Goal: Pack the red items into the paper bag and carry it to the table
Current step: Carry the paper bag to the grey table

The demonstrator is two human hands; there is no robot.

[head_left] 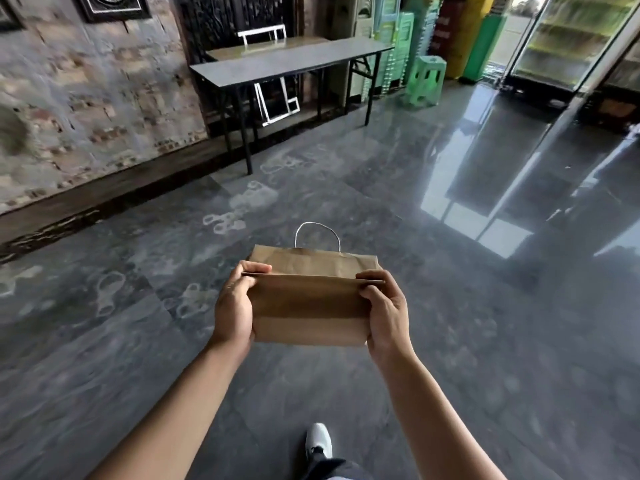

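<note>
I hold a brown paper bag (308, 303) flat and folded in front of me over the floor. My left hand (233, 306) grips its left edge and my right hand (386, 313) grips its right edge. A white twisted handle (317, 232) sticks out at the bag's far side. No red items are in view, and what the bag holds is hidden. A long grey folding table (294, 62) stands ahead against the wall, several steps away.
Glossy dark stone floor (415, 237) lies between me and the table. A brick wall (86, 116) runs along the left. Stacked green plastic stools (424, 77) and a glass-door fridge (568, 39) stand at the back right. My white shoe (318, 441) shows below.
</note>
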